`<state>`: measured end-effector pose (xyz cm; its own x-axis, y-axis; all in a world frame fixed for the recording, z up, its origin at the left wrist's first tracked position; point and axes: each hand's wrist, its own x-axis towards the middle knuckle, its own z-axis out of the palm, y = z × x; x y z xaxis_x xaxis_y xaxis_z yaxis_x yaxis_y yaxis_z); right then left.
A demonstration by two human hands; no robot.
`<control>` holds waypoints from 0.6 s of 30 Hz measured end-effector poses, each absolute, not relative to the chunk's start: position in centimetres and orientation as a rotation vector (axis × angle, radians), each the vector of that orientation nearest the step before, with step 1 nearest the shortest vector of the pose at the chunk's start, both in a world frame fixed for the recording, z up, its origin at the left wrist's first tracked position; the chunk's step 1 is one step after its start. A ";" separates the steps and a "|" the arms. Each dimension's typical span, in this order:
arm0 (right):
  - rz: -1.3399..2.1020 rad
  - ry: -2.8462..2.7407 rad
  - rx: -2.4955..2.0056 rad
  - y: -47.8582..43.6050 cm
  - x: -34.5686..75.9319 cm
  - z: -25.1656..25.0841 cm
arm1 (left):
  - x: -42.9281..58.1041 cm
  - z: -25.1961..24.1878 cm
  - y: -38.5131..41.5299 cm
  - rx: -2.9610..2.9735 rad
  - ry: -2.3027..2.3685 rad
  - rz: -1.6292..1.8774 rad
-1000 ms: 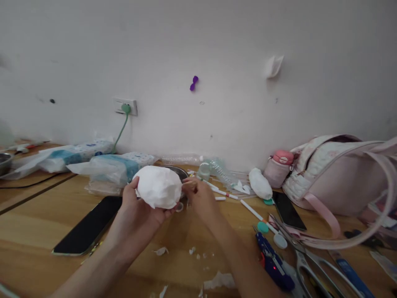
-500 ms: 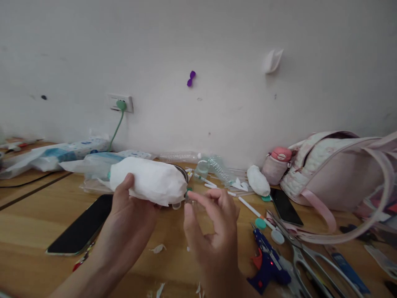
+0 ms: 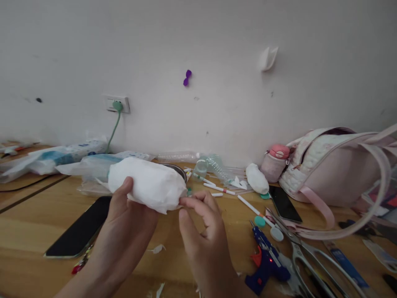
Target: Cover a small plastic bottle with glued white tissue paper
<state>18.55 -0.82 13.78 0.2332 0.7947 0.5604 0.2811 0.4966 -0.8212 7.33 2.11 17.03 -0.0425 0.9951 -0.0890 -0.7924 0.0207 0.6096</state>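
Note:
My left hand [image 3: 132, 219] is closed from below around a white paper-wrapped bundle [image 3: 147, 182], shaped like a small bottle lying on its side, with the thumb along its front. A bit of green shows at the bundle's left end. The paper is creased and its lower right edge is loose. My right hand [image 3: 201, 231] touches that right end with the index fingertip; the thumb sits just below, apart from it, and the other fingers are curled. A round dark rim [image 3: 176, 169] shows partly behind the bundle.
Right of my hands lie a blue glue gun [image 3: 266, 256] with a red light, large scissors [image 3: 297, 244] and white sticks [image 3: 252, 206]. Behind are plastic bottles [image 3: 217, 165], another white wrapped bundle [image 3: 257, 179] and a pink bag [image 3: 331, 174]. A phone [image 3: 80, 227] lies at left.
My right hand has moved left, and its index fingertip now meets the bundle's right end. My left hand keeps its hold. The whole view has shifted slightly.

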 end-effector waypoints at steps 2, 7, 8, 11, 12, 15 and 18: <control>0.496 -1.335 -1.065 -0.8 18.5 13.7 | 7.5 17.2 2.1 0.407 0.596 1.512; 0.125 -1.453 -1.102 -1.1 19.9 14.7 | 7.4 17.4 2.4 0.323 0.628 1.440; -0.024 -1.485 -1.121 -1.2 20.4 15.1 | 7.4 17.3 2.6 0.314 0.636 1.431; -0.358 -1.585 -1.126 -1.3 22.1 16.1 | 7.2 17.0 3.0 0.286 0.648 1.407; -0.391 -1.616 -1.111 -1.2 22.6 16.3 | 7.1 16.9 3.0 0.281 0.649 1.397; -0.419 -1.708 -1.053 -0.7 23.5 16.2 | 7.1 16.8 3.0 0.278 0.633 1.359; -0.473 -1.808 -0.985 -0.1 23.8 15.6 | 7.1 16.8 2.8 0.287 0.615 1.312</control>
<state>23.81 -0.14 15.63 -0.1864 0.4132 0.8914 0.7968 0.5944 -0.1089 7.10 2.76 16.82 0.1278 0.9576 -0.2582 -0.8111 0.2507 0.5284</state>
